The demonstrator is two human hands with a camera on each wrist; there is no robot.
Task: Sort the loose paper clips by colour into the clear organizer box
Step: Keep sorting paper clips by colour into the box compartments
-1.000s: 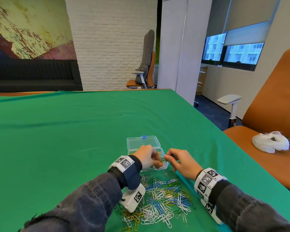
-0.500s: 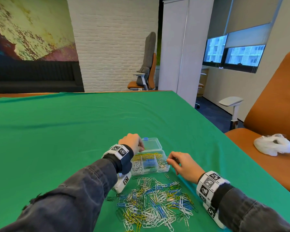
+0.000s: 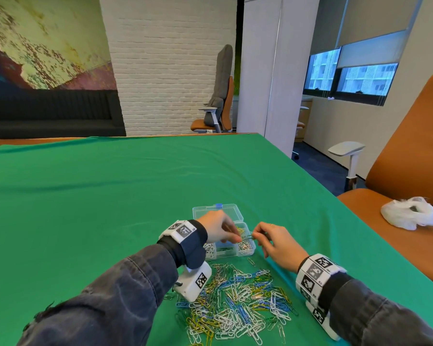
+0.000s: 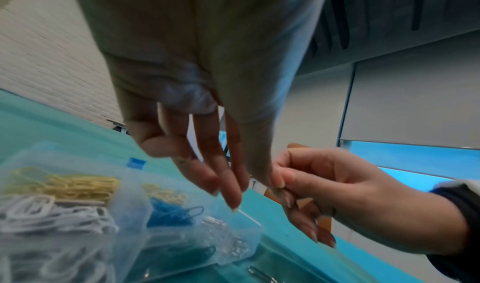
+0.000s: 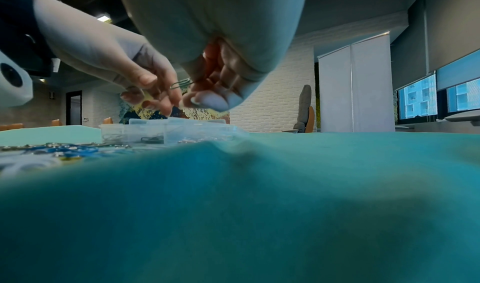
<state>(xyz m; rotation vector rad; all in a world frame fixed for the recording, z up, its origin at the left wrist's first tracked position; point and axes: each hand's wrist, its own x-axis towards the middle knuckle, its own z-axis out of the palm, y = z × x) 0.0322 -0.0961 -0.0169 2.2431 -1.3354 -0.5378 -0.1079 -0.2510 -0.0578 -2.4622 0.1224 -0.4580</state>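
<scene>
The clear organizer box [image 3: 252,247] stands on the green cloth with its lid [image 3: 216,212] folded back. Its compartments hold yellow [image 4: 64,184], white [image 4: 52,215], blue [image 4: 171,213] and silver [image 4: 221,232] clips. My right hand [image 3: 278,243] pinches a green paper clip [image 5: 180,83] just above the box's right end. My left hand [image 3: 220,229] meets it there, thumb and forefinger closing on the clip's [image 3: 248,237] other end. The loose mixed pile of clips [image 3: 235,303] lies between my forearms, in front of the box.
One stray clip [image 3: 251,261] lies between box and pile. The table's right edge runs close to my right arm; beyond it is an orange chair [image 3: 410,136] with a white plastic bag [image 3: 410,214] on its seat. Green cloth [image 3: 110,196] stretches left and far.
Half a second ago my left hand was over the far side of the box; it has come back right to my right hand. My right hand has stayed by the box's right end.
</scene>
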